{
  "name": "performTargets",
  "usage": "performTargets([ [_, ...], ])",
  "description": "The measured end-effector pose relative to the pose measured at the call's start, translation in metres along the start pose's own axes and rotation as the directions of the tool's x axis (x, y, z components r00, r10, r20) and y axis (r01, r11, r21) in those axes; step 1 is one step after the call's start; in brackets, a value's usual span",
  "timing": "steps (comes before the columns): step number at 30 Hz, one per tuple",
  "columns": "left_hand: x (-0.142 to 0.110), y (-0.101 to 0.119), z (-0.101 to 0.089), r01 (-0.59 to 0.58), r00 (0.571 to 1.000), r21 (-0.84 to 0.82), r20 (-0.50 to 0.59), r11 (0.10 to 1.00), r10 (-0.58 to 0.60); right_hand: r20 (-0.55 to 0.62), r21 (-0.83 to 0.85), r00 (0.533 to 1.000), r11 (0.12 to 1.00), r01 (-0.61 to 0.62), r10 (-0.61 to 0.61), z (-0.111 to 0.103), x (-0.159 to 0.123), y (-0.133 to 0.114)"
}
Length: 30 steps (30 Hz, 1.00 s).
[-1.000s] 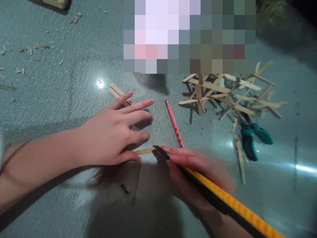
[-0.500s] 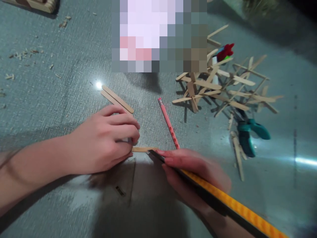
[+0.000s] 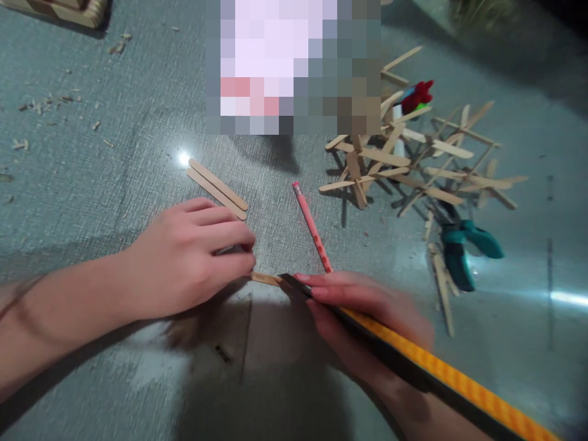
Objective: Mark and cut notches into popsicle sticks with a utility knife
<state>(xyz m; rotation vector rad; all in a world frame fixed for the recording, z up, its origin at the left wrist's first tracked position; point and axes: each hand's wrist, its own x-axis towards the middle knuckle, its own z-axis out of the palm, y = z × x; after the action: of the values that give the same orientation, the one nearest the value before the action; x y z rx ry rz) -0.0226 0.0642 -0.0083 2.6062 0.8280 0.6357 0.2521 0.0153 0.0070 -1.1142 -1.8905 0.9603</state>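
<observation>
My left hand [image 3: 197,257] lies low over the table, its fingers curled and closed on the left end of a wooden craft stick [image 3: 265,278]. My right hand [image 3: 362,300] grips a yellow and black utility knife [image 3: 441,367]. The knife's dark blade rests at the stick's right part, where the right fingertips hide the far end. Just beyond my left knuckles, two craft sticks [image 3: 218,184] lie side by side. A pink pencil [image 3: 312,226] slants down to my right fingers.
Crossed craft sticks [image 3: 381,156] form a loose structure at the upper right. Below it lie teal-handled pliers [image 3: 459,257] and split stick pieces [image 3: 441,288]. Wood shavings [image 3: 48,103] are scattered at the left. A stacked-stick object [image 3: 82,15] sits at the top-left edge.
My left hand has gone from spread fingers to curled ones, closing on the craft stick's end. The stick has tilted slightly. My right hand keeps the knife at the stick.
</observation>
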Motion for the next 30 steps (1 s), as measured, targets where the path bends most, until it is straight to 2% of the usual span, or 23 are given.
performTargets([
  [3,0.001,-0.001,0.002,-0.010,0.999,-0.010,0.044,1.000,0.011,0.014,-0.027,0.998,0.998,0.054,-0.054,0.003,0.003,0.006],
  [9,0.003,-0.003,0.001,-0.021,0.997,-0.057,0.071,0.998,0.025,0.039,0.006,0.998,0.999,0.040,-0.040,0.008,0.005,0.005],
  [20,0.007,-0.003,0.005,0.079,0.996,-0.240,0.057,0.968,-0.067,0.112,0.033,0.993,0.999,0.043,-0.047,0.014,0.008,0.007],
  [23,0.009,0.000,0.002,0.129,0.990,-0.259,0.097,0.957,-0.107,0.113,0.022,0.993,0.999,0.043,-0.045,0.013,0.009,0.007],
  [30,0.010,0.002,0.000,0.167,0.984,-0.263,0.110,0.950,-0.143,0.134,0.015,0.989,0.998,0.058,-0.060,0.013,0.009,0.008],
])
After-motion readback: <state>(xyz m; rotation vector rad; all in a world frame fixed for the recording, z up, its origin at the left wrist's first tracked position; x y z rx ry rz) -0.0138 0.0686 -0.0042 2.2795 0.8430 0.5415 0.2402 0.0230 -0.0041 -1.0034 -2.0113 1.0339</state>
